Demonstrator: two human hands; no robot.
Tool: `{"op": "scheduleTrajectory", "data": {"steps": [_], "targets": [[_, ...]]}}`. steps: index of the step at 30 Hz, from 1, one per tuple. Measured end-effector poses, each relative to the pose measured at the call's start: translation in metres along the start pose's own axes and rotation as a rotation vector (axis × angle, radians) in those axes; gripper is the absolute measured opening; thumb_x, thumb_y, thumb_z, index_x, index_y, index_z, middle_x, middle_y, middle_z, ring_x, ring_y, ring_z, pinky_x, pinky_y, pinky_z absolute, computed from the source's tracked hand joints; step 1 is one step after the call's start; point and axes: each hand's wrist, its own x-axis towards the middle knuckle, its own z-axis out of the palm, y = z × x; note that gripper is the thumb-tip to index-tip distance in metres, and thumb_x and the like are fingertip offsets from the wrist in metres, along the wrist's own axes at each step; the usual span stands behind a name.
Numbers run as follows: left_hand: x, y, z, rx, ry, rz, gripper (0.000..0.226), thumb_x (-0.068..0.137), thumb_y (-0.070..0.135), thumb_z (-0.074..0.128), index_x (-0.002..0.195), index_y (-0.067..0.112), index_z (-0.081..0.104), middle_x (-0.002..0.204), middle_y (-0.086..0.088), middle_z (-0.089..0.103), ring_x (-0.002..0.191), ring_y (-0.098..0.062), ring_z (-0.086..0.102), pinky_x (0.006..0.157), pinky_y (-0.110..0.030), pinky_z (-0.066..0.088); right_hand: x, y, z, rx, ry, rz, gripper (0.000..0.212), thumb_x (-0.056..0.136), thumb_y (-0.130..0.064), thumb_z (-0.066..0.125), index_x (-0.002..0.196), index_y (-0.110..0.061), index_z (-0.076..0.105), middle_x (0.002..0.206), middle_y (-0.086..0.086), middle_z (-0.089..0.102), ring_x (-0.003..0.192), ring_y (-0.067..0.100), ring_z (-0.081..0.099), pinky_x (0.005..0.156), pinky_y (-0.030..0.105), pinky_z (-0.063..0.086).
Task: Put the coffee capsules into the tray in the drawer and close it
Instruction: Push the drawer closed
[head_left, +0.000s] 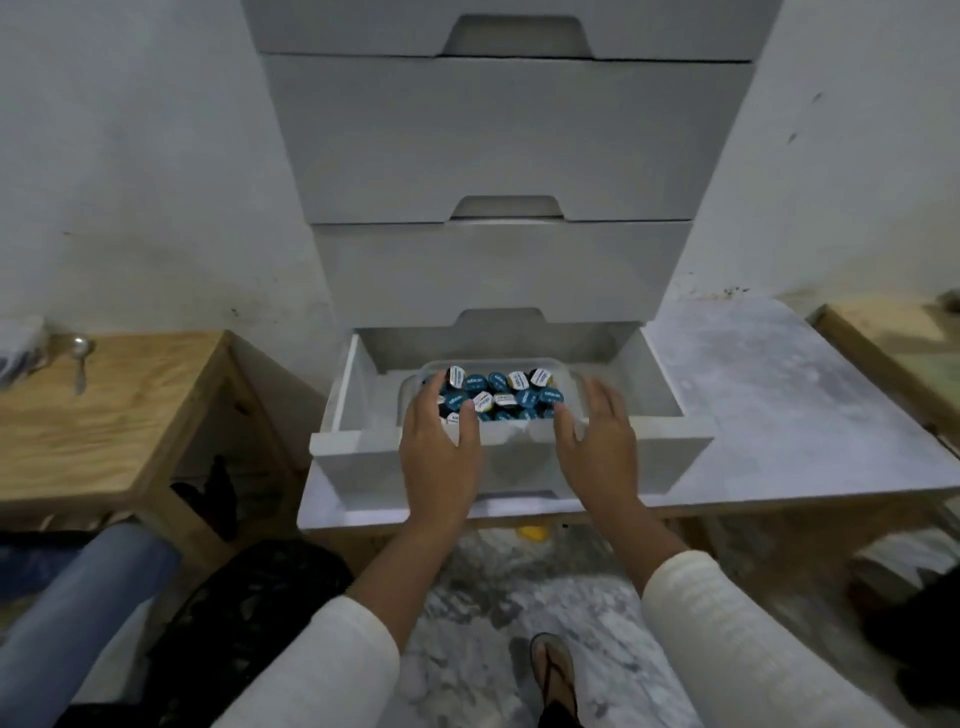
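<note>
A plain home storage corner: white drawer unit (506, 156) against scuffed walls, raw wooden side tables (104, 410), marble-patterned floor (498, 597), sandalled foot (555, 670).

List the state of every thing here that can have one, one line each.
bottom drawer: pulled open
upper drawers: closed
tray: inside the open drawer, filled with capsules
coffee capsules: in the tray, lids mostly up
left hand: open, fingers over the capsules
right hand: open, at the tray's right edge
</note>
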Motion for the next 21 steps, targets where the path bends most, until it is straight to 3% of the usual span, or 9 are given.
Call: {"op": "scheduleTrajectory", "data": {"steps": [6,11,17,21], "targets": [[-0.056,-0.021,-0.02,0.028,0.027,-0.062,0.071,0.09,0.029,0.057,0.147,0.014,0.018,0.156,-0.005,0.019,0.144,-0.019,0.019,0.114,-0.031,0.024,-0.069,0.016,0.01,-0.035,0.063,0.023,0.068,0.092,-0.031,0.048,0.145,-0.008,0.012,0.157,0.008,0.01,0.145,0.018,0.008,0.115,0.025,0.012],[-0.077,-0.049,-0.015,0.11,0.035,-0.19,0.094,0.085,0.037,0.062,0.149,0.011,-0.002,0.159,-0.005,-0.003,0.146,-0.024,0.011,0.114,-0.039,0.03,-0.089,0.042,0.024,-0.102,0.099,0.122,0.081,0.089,-0.04,0.053,0.145,-0.007,0.005,0.157,0.008,0.003,0.145,0.02,0.004,0.115,0.037,0.026],[-0.061,-0.081,0.014,0.102,0.089,-0.242,0.117,0.075,0.049,0.069,0.146,0.005,-0.012,0.157,-0.011,-0.018,0.147,-0.025,0.003,0.116,-0.04,0.029,-0.065,0.069,0.05,-0.025,0.183,0.188,0.094,0.084,-0.047,0.055,0.145,-0.014,-0.007,0.157,0.002,-0.01,0.145,0.018,0.0,0.109,0.027,0.021],[-0.047,-0.102,0.037,0.042,0.133,-0.189,0.127,0.065,0.056,0.07,0.146,0.006,-0.015,0.156,-0.015,-0.018,0.147,-0.025,-0.003,0.117,-0.036,0.023,-0.047,0.083,0.07,0.059,0.263,0.136,0.101,0.079,-0.051,0.059,0.145,-0.016,-0.009,0.157,0.004,-0.011,0.145,0.022,0.003,0.114,0.042,0.03]]}}
